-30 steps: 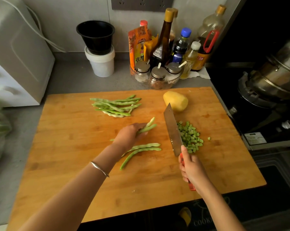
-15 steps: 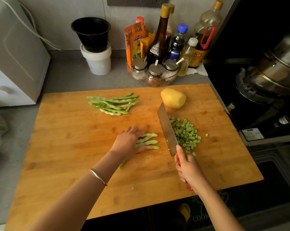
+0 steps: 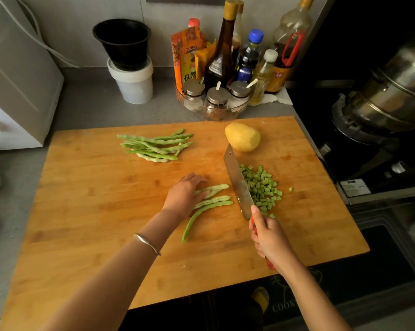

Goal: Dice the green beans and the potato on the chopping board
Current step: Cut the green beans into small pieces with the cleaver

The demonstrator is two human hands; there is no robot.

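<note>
You are standing over a wooden chopping board [image 3: 94,211] with a small bundle of green beans [image 3: 213,199] lying near its middle, tips pointing right toward the knife [image 3: 238,185]. Your left hand [image 3: 186,195] rests on that bundle, fingers fairly straight and pressing down rather than curling round it; the forearm reaches in from the lower left. Your right hand [image 3: 269,237] is wrapped round the red handle, and the broad blade stands edge-down just right of the bean tips, angled away from you, with the heap of diced pieces [image 3: 261,187] close against its right face. To cut well, square the bean ends up first — one bean trails back toward you, out of line — then tuck your fingertips back so the knuckles guide the blade, and take short, even slices. A second pile of whole beans [image 3: 153,145] waits at the back of the board, well apart, and the yellow potato [image 3: 242,137] sits uncut just behind the blade's tip.
</note>
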